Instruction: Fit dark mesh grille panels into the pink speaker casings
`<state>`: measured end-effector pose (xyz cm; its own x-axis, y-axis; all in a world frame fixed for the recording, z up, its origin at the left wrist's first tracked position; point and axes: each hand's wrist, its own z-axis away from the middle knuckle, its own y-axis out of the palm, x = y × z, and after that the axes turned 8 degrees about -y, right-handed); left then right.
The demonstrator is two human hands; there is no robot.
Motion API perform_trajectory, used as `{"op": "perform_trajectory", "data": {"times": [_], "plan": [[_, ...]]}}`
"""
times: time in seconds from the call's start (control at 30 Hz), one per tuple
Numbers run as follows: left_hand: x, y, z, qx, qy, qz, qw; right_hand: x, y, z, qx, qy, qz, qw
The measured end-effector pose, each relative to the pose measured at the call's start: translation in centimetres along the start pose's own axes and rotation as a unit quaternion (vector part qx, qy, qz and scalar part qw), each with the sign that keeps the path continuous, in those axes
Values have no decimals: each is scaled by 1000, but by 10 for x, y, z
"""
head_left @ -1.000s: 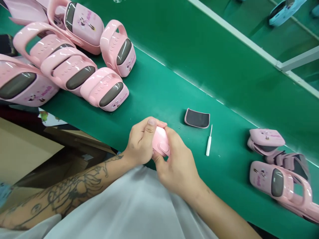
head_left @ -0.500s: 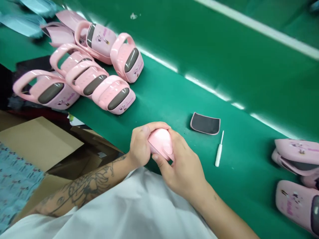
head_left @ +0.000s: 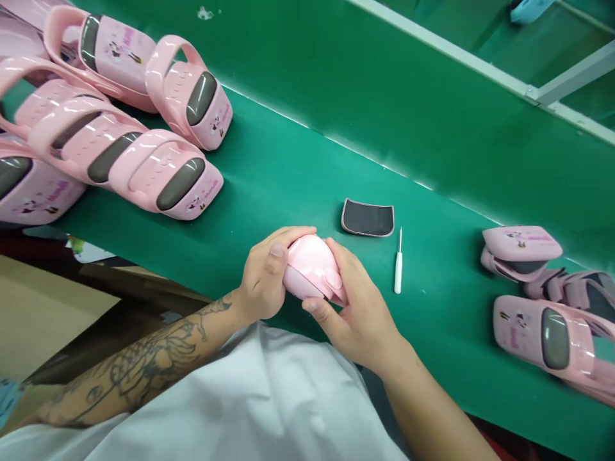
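Note:
A rounded, glossy pink plastic shell (head_left: pixel 312 259) is held between both hands close to the apron, with a rounded tab at its right side. My left hand (head_left: pixel 266 275) is closed around the shell's left side, thumb along the near edge. The fingers of my right hand (head_left: pixel 362 314) wrap its right side, thumb at the lower edge. Beyond the hands on the green table lie a curved dark-faced panel with a pink rim (head_left: pixel 368 218) and a white-handled screwdriver (head_left: pixel 398 272), neither touched. The shell's underside is hidden.
Several pink plastic housings with handles and dark windows (head_left: pixel 180 182) are grouped at the left of the green table (head_left: pixel 283 166). More pink housings (head_left: pixel 521 333) stand at the right. A cardboard box (head_left: pixel 52 314) sits below the table edge, and a metal frame (head_left: pixel 480 61) runs along the back.
The camera view has shifted, so the table items appear further left. In the hands the pink shell has tilted slightly and shows more of its surface; both hands keep hold of it.

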<state>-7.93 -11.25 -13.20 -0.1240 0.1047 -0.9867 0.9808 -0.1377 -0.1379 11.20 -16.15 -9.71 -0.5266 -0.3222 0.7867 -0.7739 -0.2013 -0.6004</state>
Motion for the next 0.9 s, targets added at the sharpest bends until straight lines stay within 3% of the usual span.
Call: {"op": "perform_trajectory", "data": {"times": [0.27, 0.4, 0.53, 0.77, 0.9], "plan": [[0, 0, 3, -8, -3, -12, 1000, 8, -3, -2, 5, 23, 2, 1000], [5, -19, -4, 110, 36, -41, 992, 16, -8, -6, 10, 57, -18, 998], [7, -45, -12, 228, 30, -59, 971, 19, -8, -7, 28, 58, -38, 997], [-15, -67, -17, 253, 14, -172, 952, 22, 3, -6, -25, 41, 11, 999], [-26, -74, -13, 270, -21, -180, 946, 30, 7, -7, -20, 62, 0, 998]]}}
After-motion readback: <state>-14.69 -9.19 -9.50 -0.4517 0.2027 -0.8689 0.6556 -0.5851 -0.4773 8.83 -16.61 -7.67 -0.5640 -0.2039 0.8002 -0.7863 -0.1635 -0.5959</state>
